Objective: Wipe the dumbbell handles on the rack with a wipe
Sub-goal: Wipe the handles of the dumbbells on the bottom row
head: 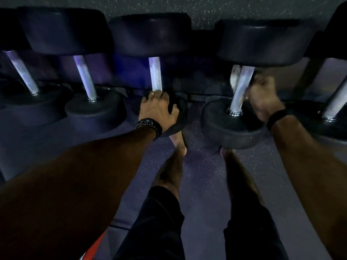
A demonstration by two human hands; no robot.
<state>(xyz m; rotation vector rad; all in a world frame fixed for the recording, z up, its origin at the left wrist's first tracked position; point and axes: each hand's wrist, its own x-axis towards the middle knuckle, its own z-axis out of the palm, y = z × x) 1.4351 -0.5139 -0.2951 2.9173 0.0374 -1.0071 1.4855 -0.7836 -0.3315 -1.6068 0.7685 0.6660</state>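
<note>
Several black dumbbells with silver handles lie in a row on a low rack. My left hand point(157, 106) rests on the near head of the middle dumbbell point(180, 113), fingers curled over its top edge just below the silver handle point(155, 74). My right hand point(262, 96), blurred, reaches around the handle point(241, 87) of the dumbbell to the right and holds a white wipe point(234, 76) that shows on the handle's left side. That dumbbell's near head point(231, 126) sits below my right hand.
Two more dumbbell handles point(85, 76) point(21, 70) stand to the left and another point(336, 98) at the far right. My bare feet point(180, 145) stand on dark speckled floor point(202, 166) right under the rack's front edge.
</note>
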